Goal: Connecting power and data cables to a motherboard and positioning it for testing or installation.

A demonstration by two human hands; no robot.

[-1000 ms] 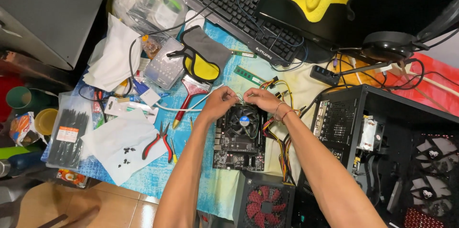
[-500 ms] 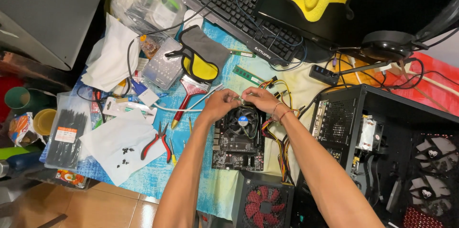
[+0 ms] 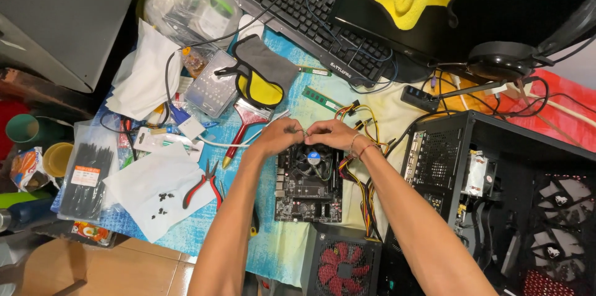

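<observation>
A dark motherboard (image 3: 309,192) with a round black cooler fan (image 3: 313,158) lies flat on the blue mat. My left hand (image 3: 280,134) and my right hand (image 3: 332,132) meet at its far edge. Their fingertips pinch something small and thin, a wire or tie (image 3: 300,131), just above the fan. What exactly is pinched is too small to tell. A bundle of yellow, red and black power cables (image 3: 359,178) runs under my right wrist.
Red-handled pliers (image 3: 205,184) and a white paper with small screws (image 3: 155,192) lie left. A brush (image 3: 243,121), a memory stick (image 3: 323,100), a keyboard (image 3: 313,13), a power supply with a red fan (image 3: 341,265) and an open black computer case (image 3: 496,190) surround the board.
Both hands stay over the cooler; the fingertips have drawn closer together at the board's far edge. Nothing else on the table has moved.
</observation>
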